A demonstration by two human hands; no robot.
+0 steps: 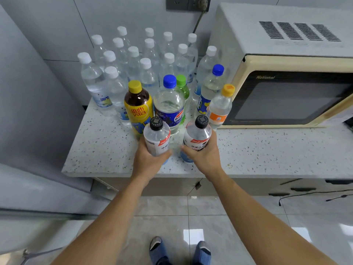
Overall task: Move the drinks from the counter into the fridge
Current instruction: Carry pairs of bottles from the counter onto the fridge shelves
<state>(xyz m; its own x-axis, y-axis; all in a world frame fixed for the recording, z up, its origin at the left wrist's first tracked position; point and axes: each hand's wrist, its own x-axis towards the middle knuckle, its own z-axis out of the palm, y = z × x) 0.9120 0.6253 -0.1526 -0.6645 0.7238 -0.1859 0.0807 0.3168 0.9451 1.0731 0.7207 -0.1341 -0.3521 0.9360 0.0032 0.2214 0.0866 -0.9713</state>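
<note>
Two clear bottles with black caps and white labels stand at the front of the speckled counter (pixel 107 150). My left hand (pixel 148 159) grips the left black-capped bottle (pixel 157 137). My right hand (pixel 205 154) grips the right black-capped bottle (pixel 198 135). Just behind them stand a yellow lemon-tea bottle (pixel 137 107), a blue-capped Pepsi bottle (pixel 169 106), a green-capped bottle (pixel 182 87), another blue-capped bottle (pixel 210 90) and an orange-labelled bottle (pixel 220 108). Several white-capped water bottles (pixel 133 60) crowd the back of the counter.
A cream microwave (pixel 286 83) fills the counter's right side, close to the orange-labelled bottle. A tall grey fridge side (pixel 28 92) rises on the left, with a grey surface (pixel 38 222) jutting out lower left. Tiled floor and my feet lie below the counter edge.
</note>
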